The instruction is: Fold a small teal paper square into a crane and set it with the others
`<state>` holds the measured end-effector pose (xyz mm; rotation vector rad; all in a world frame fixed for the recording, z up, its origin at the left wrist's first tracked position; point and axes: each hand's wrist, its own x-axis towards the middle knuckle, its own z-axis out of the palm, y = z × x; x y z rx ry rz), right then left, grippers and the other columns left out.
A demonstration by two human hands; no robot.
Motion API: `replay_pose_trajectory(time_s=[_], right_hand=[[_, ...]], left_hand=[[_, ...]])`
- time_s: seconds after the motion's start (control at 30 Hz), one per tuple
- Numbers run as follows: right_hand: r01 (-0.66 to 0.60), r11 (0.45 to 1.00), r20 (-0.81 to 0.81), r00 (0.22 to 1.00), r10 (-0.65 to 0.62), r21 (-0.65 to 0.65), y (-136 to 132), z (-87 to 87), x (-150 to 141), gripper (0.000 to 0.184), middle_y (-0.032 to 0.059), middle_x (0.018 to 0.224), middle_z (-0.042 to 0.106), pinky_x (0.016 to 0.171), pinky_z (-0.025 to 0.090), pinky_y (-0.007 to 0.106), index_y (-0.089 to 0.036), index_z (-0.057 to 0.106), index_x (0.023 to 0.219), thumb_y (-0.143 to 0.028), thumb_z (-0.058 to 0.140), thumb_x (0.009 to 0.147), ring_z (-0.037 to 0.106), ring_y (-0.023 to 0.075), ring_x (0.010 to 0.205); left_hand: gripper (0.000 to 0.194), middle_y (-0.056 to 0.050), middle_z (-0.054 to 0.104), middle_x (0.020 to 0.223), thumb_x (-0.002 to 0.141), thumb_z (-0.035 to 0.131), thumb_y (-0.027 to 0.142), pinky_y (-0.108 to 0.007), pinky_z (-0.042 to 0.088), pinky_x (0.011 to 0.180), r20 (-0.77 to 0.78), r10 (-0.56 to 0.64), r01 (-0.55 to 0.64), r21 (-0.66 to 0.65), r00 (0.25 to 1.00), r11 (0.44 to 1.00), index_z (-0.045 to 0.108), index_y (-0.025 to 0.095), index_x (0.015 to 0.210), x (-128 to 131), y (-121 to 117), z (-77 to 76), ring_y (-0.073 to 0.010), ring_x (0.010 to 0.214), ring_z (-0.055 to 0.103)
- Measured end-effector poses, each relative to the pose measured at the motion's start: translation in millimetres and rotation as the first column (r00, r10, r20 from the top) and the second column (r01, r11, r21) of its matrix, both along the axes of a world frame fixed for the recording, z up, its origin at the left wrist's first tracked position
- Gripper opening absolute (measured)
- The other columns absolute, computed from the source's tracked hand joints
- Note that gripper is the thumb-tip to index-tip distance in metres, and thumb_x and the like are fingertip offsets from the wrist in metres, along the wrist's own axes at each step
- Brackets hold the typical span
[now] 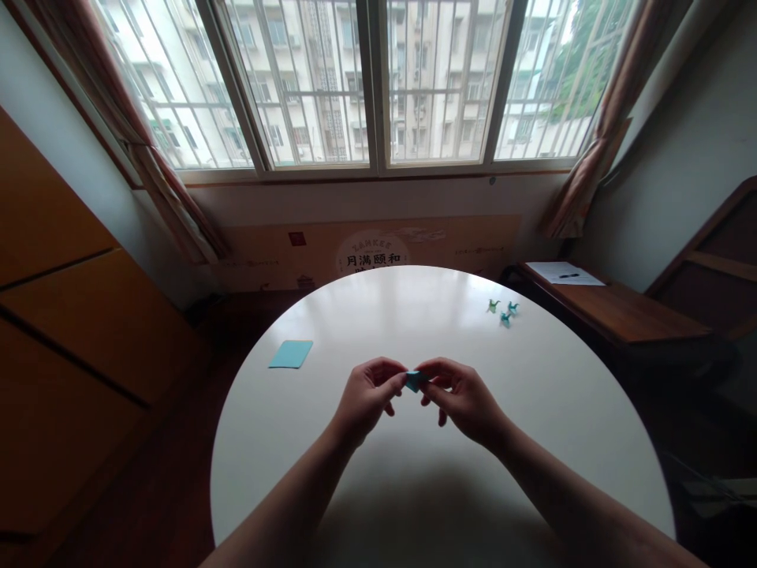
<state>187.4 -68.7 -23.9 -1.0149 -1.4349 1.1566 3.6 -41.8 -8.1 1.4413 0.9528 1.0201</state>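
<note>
Between my two hands, above the middle of the white round table (414, 315), is a small folded piece of teal origami paper (415, 379). My left hand (371, 394) pinches its left side between thumb and fingers. On the opposite side, the thumb and fingers of my right hand (458, 394) are closed on it too. The fingertips cover parts of the folds. To the left lies a stack of light blue square paper (290, 354). Three small folded paper cranes, a green one (493, 306) and two teal ones (505, 319), stand together at the far right of the table.
Right of the table is a wooden side bench (650, 312) with a white sheet (564, 274) and a pen (569, 275) on it. A barred window (378, 87) with tied curtains and a printed box (266, 248) are beyond the table. A wooden cabinet (71, 331) stands left.
</note>
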Motion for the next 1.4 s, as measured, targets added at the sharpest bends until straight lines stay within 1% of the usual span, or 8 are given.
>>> replay_pose_trajectory(time_s=[0.2, 0.37, 0.5, 0.63, 0.83, 1.1, 1.27, 1.4], right_hand=[[0.009, 0.998, -0.106, 0.994, -0.016, -0.069, -2, -3.1, -4, 0.043, 0.0029, 0.083, 0.068, 0.037, 0.05, 0.019, -0.019, 0.055, 0.118, -0.034, 0.072, 0.082, 0.065, 0.0161, 0.063], [0.016, 0.997, -0.15, 0.988, -0.028, -0.079, -5, -2.2, -8, 0.042, -0.0015, 0.08, 0.065, 0.036, 0.047, 0.018, -0.022, 0.048, 0.107, -0.033, 0.076, 0.079, 0.061, 0.0135, 0.058], [0.028, 0.993, -0.227, 0.972, -0.054, -0.117, -5, 0.7, -7, 0.04, -0.0045, 0.076, 0.06, 0.034, 0.044, 0.017, -0.023, 0.041, 0.094, -0.039, 0.075, 0.08, 0.059, 0.0122, 0.054], [0.016, 0.993, -0.235, 0.971, -0.044, -0.121, -4, 2.6, -5, 0.042, -0.0046, 0.075, 0.06, 0.035, 0.044, 0.017, -0.023, 0.038, 0.087, -0.036, 0.077, 0.078, 0.057, 0.0109, 0.053], [0.058, 0.997, -0.155, 0.986, -0.066, -0.051, -5, -1.8, -5, 0.033, -0.0021, 0.079, 0.061, 0.039, 0.046, 0.018, -0.023, 0.041, 0.089, -0.033, 0.072, 0.082, 0.059, 0.0116, 0.056], [0.095, 0.995, -0.066, 0.994, -0.092, 0.034, -6, -0.5, -4, 0.019, 0.002, 0.085, 0.065, 0.042, 0.048, 0.021, -0.021, 0.057, 0.098, -0.027, 0.068, 0.084, 0.063, 0.0153, 0.065], [0.068, 0.998, -0.105, 0.992, -0.066, 0.008, -6, 1.1, -2, 0.007, 0.0007, 0.073, 0.062, 0.042, 0.049, 0.021, -0.018, 0.062, 0.087, -0.021, 0.065, 0.082, 0.063, 0.0161, 0.064], [0.053, 0.998, -0.127, 0.99, -0.057, -0.034, -5, 2.3, -1, 0.016, 0.0026, 0.075, 0.064, 0.042, 0.05, 0.022, -0.017, 0.064, 0.09, -0.029, 0.07, 0.081, 0.064, 0.0169, 0.066]], left_hand=[[0.027, -0.003, 0.061, 0.064, 0.078, 0.073, 0.039, -0.017, 0.044, 0.04, 0.04, 0.021, -0.019, -0.056, 0.999, 0.998, 0.068, 0.012, 0.077, 5, -3, 4.4, -0.0138, 0.06, 0.056], [0.026, -0.003, 0.062, 0.068, 0.081, 0.07, 0.039, -0.019, 0.046, 0.041, 0.063, 0.098, -0.098, -0.006, 0.993, 0.995, 0.063, 0.014, 0.076, 5, -1, 0.4, -0.0135, 0.06, 0.057], [0.015, -0.007, 0.07, 0.09, 0.085, 0.066, 0.03, -0.021, 0.051, 0.049, 0.014, 0.119, -0.117, 0.293, 0.993, 0.949, 0.065, 0.016, 0.083, 0, -6, 5.8, -0.0161, 0.073, 0.064], [0.008, -0.01, 0.073, 0.097, 0.086, 0.068, 0.021, -0.022, 0.053, 0.052, -0.156, 0.03, 0.057, 0.521, 0.987, 0.851, 0.075, 0.018, 0.087, -4, -8, 11.9, -0.0186, 0.079, 0.07], [0.016, -0.009, 0.078, 0.092, 0.086, 0.07, 0.021, -0.023, 0.053, 0.053, -0.212, 0.085, 0.033, 0.499, 0.974, 0.866, 0.078, 0.02, 0.1, -3, -2, 3.0, -0.0201, 0.078, 0.072], [0.012, -0.008, 0.077, 0.084, 0.084, 0.071, 0.024, -0.024, 0.054, 0.053, -0.203, 0.093, 0.01, 0.456, 0.975, 0.89, 0.076, 0.016, 0.091, -5, 0, 1.9, -0.0208, 0.074, 0.072], [0.016, -0.008, 0.075, 0.08, 0.084, 0.072, 0.03, -0.023, 0.052, 0.05, -0.198, 0.069, 0.019, 0.411, 0.978, 0.911, 0.074, 0.014, 0.086, -6, -1, 3.5, -0.0183, 0.068, 0.069], [0.017, -0.009, 0.075, 0.081, 0.082, 0.074, 0.029, -0.023, 0.052, 0.048, -0.163, 0.055, 0.011, 0.379, 0.985, 0.925, 0.076, 0.014, 0.089, -5, -1, 3.0, -0.0189, 0.067, 0.069]])
